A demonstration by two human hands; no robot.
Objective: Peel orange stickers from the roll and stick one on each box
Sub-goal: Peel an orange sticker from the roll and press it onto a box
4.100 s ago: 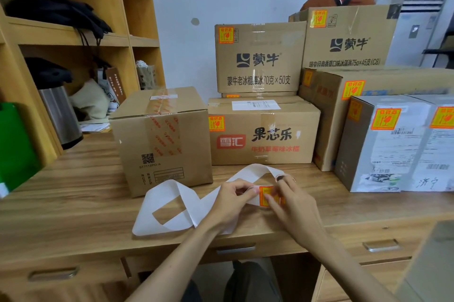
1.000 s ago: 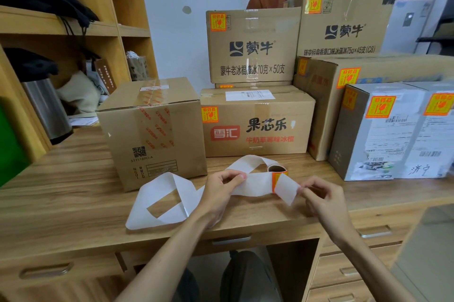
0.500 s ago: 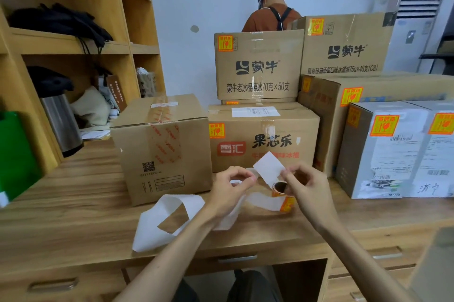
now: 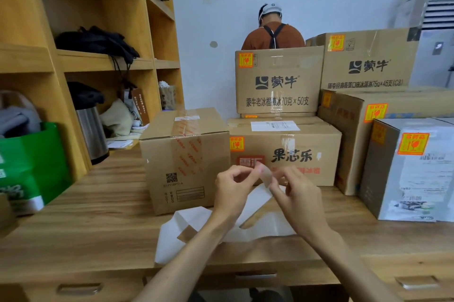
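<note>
Both pinching the backing strip (image 4: 266, 177), left hand (image 4: 233, 188) and right hand (image 4: 298, 197); plain box (image 4: 186, 159) taped shut, green bag (image 4: 32, 166) holds grey cloth (image 4: 17, 119).

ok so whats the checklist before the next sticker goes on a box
1. Grip: left hand and right hand both pinch a pale piece between them: ok.
2. Orange sticker peeled free: no orange shows at the fingers: cannot tell.
3. Target: the taped box shows no orange sticker on its front or top: ok, probably next.
4. Neighbour: the red-logo box beside it already carries an orange sticker: ok.
5. Backing strip: runs from the hands down onto the desk and may drag along: not ok.
6. Sticker roll: not visible: cannot tell.
</note>
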